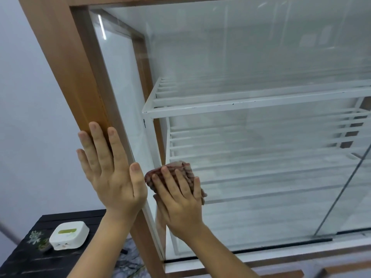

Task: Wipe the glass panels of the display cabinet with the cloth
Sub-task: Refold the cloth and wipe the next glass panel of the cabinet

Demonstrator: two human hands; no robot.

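The display cabinet has a wooden frame (66, 63) and a large front glass panel (251, 57) that looks hazy. My right hand (178, 199) presses a folded reddish-brown cloth (185, 168) flat against the lower left of that glass, close to the frame. My left hand (109, 169) lies flat with fingers spread on the wooden corner post, just left of the cloth, holding nothing. A side glass panel (118, 63) runs behind the post.
White slatted metal shelves (241, 101) stand inside the cabinet, bare. A second sliding glass edge (341, 189) crosses at the right. Lower left, a dark table (22, 257) holds a white box (69, 234) with a green label and a small plant (36, 237).
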